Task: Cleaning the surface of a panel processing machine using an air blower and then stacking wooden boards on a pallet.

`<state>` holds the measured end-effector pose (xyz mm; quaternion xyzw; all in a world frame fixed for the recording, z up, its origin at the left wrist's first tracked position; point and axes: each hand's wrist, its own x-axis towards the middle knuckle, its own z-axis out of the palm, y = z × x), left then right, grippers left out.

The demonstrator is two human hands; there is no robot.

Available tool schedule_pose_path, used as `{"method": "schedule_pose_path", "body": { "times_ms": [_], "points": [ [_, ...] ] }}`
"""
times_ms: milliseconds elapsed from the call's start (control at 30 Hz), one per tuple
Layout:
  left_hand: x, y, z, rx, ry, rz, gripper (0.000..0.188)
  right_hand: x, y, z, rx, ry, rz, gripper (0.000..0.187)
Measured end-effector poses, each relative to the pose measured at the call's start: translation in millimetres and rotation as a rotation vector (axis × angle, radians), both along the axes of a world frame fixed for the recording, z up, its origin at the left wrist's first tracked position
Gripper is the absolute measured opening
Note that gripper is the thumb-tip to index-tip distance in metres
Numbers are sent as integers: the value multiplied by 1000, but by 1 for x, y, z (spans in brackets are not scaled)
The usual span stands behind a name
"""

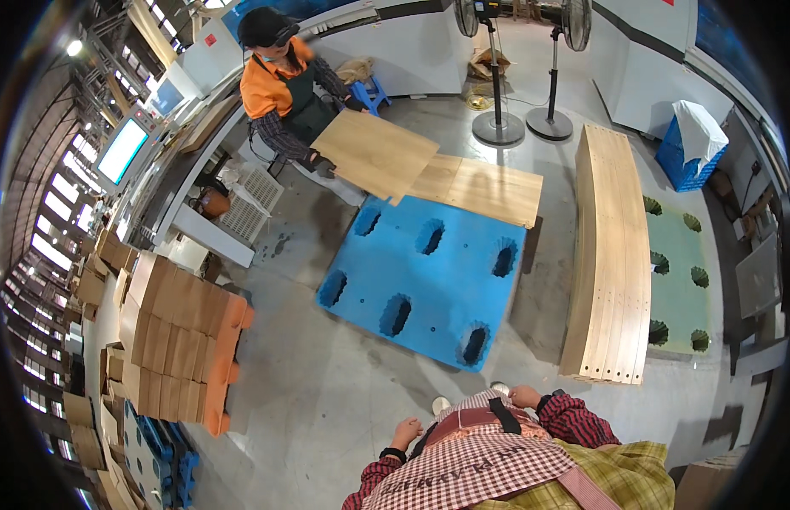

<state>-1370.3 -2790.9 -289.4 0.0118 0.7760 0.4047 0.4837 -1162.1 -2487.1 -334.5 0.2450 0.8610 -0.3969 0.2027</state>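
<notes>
My left hand [406, 433] is beside the front of my checked apron [463, 463], its fingers loosely curled and no object showing in it. At the apron's other side, my right hand [524, 396] is also curled, with nothing visible in the fingers. Ahead of both hands lies a blue plastic pallet [437, 272] with several oval holes. Light wood panels [488, 191] lie along its far edge. Across the pallet, a co-worker in an orange top and dark apron [284, 98] holds a wood panel [374, 153] in gloved hands, tilted over the pallet's far left corner.
On the right, a tall stack of wood panels [608, 263] stands on a pale green pallet [680, 280]. An orange pallet [225, 365] at left bears stacked brown boards [170, 348]. Two standing fans [497, 127] and a blue crate [688, 157] stand farther back.
</notes>
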Motion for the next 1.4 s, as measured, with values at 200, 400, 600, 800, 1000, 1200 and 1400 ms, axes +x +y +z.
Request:
{"method": "schedule_pose_path", "body": {
  "times_ms": [200,400,600,800,1000,1200,1400],
  "points": [
    [0,1,7,-17,-37,31,35,-2,0,7,-14,-85,58,28],
    [0,1,8,-18,-49,41,37,1,0,0,15,-46,69,28],
    [-1,-8,-9,-4,-41,13,38,1,-2,-3,-32,-72,11,26],
    [0,-4,-7,-5,-40,15,37,2,-2,-5,39,-13,49,26],
    [-1,-4,-9,-5,-57,12,37,2,-1,-4,30,-4,57,25],
    [0,0,-1,-14,-65,44,38,3,-1,0,33,25,64,24],
    [0,-3,-2,-18,-51,18,38,2,-1,0,28,25,71,24]
  ]
}}
